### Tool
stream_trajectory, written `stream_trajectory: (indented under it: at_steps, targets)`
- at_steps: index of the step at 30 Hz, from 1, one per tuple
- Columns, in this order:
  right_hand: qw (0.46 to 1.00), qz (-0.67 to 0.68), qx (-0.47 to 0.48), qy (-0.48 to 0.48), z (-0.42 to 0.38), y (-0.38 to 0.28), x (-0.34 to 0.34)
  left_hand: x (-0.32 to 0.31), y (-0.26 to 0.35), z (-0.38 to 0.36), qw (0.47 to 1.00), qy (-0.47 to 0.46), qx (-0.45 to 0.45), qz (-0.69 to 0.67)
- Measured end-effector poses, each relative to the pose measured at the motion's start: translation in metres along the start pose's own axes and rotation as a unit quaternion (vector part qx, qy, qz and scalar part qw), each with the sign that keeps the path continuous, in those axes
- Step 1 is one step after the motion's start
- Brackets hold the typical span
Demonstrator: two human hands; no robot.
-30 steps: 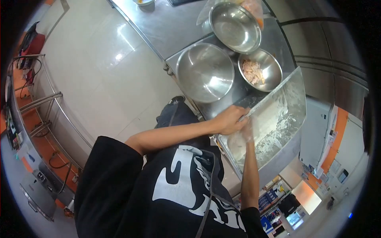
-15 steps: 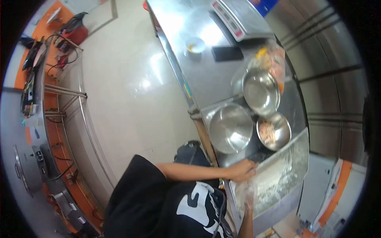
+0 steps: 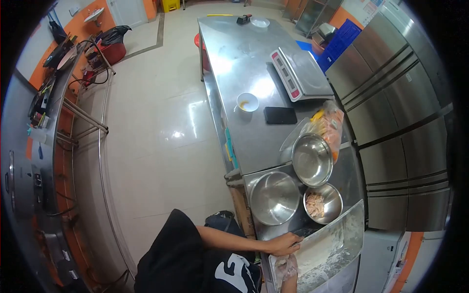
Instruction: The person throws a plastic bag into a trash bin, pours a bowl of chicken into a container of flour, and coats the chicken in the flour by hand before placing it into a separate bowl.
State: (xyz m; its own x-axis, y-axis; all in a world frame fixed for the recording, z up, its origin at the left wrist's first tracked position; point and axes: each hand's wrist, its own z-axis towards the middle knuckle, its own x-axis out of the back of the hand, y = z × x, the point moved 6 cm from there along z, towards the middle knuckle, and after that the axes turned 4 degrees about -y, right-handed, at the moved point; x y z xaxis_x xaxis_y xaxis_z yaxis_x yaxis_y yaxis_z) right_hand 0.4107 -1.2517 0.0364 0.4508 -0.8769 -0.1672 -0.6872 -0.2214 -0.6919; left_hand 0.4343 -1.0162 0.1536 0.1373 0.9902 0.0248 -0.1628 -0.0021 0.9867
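My left hand (image 3: pixel 284 244), bare, grips the near rim of a steel tray (image 3: pixel 342 218) dusted with white flour at the end of the steel worktable. Just below it, my right hand (image 3: pixel 286 266) in a clear plastic glove rests inside the tray on the flour. Whether it holds anything is too blurred to tell. Beside the tray stand a steel bowl of pale meat pieces (image 3: pixel 322 203) and a larger empty steel bowl (image 3: pixel 274 198).
Farther along the worktable (image 3: pixel 234 58) are another empty bowl (image 3: pixel 312 160), a plastic bag with orange contents (image 3: pixel 330 124), a black phone (image 3: pixel 280 115), a small white bowl (image 3: pixel 247 102) and a scale (image 3: pixel 300 73). Steel fridge doors (image 3: pixel 400 122) line the right. A railed counter (image 3: pixel 73 127) runs along the left, across the tiled floor.
The view has swung up and away, so the far worktable, scale and floor now show. Both hands stay at the floured tray, my left still on its rim.
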Motion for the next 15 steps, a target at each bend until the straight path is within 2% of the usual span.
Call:
stream_trajectory:
  at_steps: [1,8,10,12,13,14,15]
  targets:
    - [1.000,0.010,0.014,0.005,0.004,-0.007,-0.009,-0.003,-0.004,0.001,1.000,-0.020,0.015,0.002]
    - [0.983,0.043,0.176,0.043,-0.001,-0.073,-0.042,-0.003,-0.009,-0.001,1.000,-0.006,0.005,-0.021]
    - [0.970,-0.015,0.235,0.055,-0.018,-0.100,-0.036,-0.003,-0.006,0.001,1.000,-0.012,-0.007,-0.023]
    - [0.946,-0.140,0.283,0.079,-0.037,-0.126,-0.023,-0.009,-0.014,-0.001,0.996,-0.057,0.058,-0.035]
    - [0.923,-0.242,0.270,0.128,-0.056,-0.135,-0.017,0.004,0.007,0.000,0.998,-0.035,0.038,-0.037]
    - [0.892,-0.342,0.240,0.173,-0.068,-0.146,-0.009,-0.004,-0.012,0.001,0.994,-0.059,0.089,0.010]
    - [0.921,-0.305,0.184,0.159,-0.060,-0.139,0.012,0.001,0.000,0.002,0.995,-0.040,0.090,-0.027]
